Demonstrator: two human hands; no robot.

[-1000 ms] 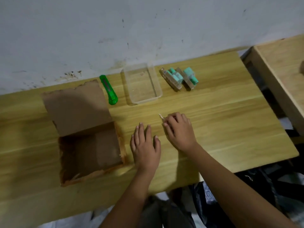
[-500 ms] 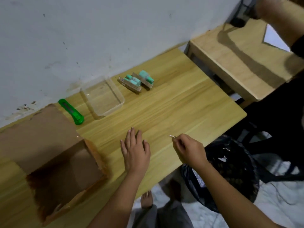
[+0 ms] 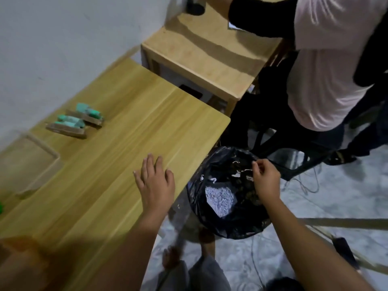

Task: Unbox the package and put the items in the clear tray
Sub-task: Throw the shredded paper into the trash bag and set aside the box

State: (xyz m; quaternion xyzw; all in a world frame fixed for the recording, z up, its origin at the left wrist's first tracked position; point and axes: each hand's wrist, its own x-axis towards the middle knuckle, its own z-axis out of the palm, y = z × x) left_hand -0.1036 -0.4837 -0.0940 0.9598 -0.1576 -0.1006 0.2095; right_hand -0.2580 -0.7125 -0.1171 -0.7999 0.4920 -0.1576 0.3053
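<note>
Two teal items on brown card backings [image 3: 75, 120] lie side by side on the wooden table [image 3: 130, 127] near the wall. The clear tray [image 3: 27, 164] stands left of them, blurred, with nothing visible inside. A corner of the opened cardboard box [image 3: 19, 255] shows at the bottom left. My left hand [image 3: 155, 183] rests flat on the table near its right edge, fingers apart. My right hand [image 3: 265, 179] is off the table, over a black trash bag [image 3: 228, 194], its fingers pinched on a small pale scrap [image 3: 247, 170].
A second, lower wooden table [image 3: 205, 51] stands to the right by the wall. Another person in a pale shirt [image 3: 327, 66] sits there on a dark chair. Cables run over the floor. A speck of the green cutter [image 3: 1, 207] shows at the left edge.
The view has swung right. My right hand carried the small scrap off the table's edge to above the trash bag. My left hand stays flat on the table.
</note>
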